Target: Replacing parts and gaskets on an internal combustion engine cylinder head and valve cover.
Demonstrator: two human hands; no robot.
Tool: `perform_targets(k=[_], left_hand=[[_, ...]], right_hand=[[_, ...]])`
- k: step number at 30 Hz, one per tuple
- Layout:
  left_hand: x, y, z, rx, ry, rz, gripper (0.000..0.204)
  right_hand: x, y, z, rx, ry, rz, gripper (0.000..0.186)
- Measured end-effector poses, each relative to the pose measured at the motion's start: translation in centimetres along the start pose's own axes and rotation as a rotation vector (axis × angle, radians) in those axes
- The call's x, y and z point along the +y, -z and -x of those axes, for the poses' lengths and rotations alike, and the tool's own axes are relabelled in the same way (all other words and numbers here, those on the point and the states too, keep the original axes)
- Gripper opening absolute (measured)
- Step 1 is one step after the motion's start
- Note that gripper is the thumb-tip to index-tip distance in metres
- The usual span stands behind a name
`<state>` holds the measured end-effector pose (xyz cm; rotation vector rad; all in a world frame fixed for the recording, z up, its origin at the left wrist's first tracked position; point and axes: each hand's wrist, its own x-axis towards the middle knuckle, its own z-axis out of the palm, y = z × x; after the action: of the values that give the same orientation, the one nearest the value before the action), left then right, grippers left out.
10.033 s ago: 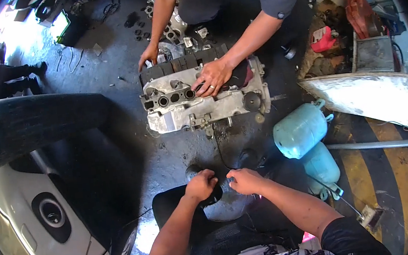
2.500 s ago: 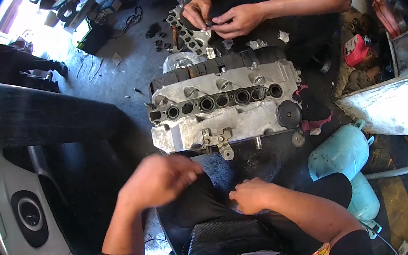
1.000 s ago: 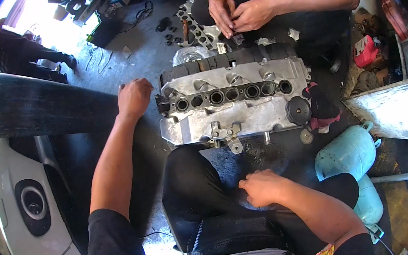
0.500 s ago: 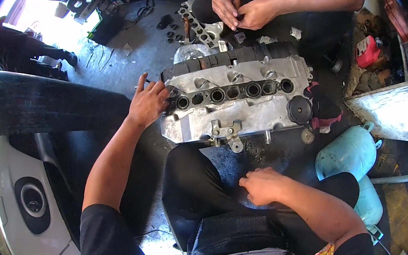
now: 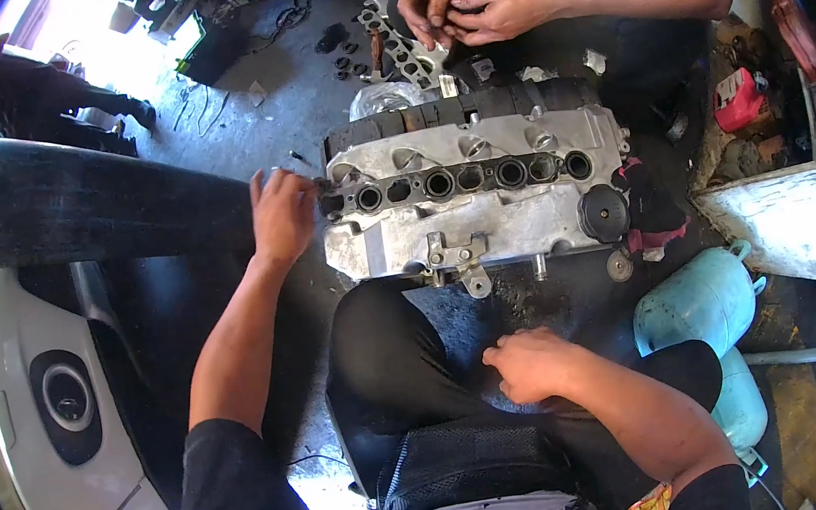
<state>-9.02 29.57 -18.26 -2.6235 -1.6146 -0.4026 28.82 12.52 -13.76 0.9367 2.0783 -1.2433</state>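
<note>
A silver engine valve cover with a row of round dark-rimmed holes lies before me, a black round cap at its right front. My left hand is at the cover's left end, its fingers bent and fingertips close to the edge. Whatever they pinch, if anything, is hidden. A small dark rod-like piece lies on the floor just beyond it. My right hand rests on my leg, fingers curled under and their inner side out of sight. A metal bracket sits on the cover's near side.
Across from me, a co-worker's hands come together above a flat perforated metal part. Clear plastic wrap lies behind the cover. A turquoise gas cylinder stands at right, a dark large cylinder at left, a white car panel below it.
My left hand has drawn back slightly to the left, uncovering the cover's leftmost opening. The co-worker's hands have shifted left. My right hand stays in place.
</note>
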Motion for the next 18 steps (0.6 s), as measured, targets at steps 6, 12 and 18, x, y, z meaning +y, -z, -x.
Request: perform_targets(k=[6,12,18], left_hand=[[-5.6,2.3,5.3,-0.332,0.557,-0.282,0.035],[-2.3,4.9,1.4,-0.184,0.250,-0.131,0.014],[1.4,4.9,-2.5,-0.263,0.023,-0.158,0.019]], right_hand=[[-0.3,0.4,0.0,-0.021,0.008,0.023,0.053],[-0.3,0.5,0.1,-0.013,0.013,0.028,0.055],[-0.3,0.5,0.2,0.009,0.017,0.030,0.055]])
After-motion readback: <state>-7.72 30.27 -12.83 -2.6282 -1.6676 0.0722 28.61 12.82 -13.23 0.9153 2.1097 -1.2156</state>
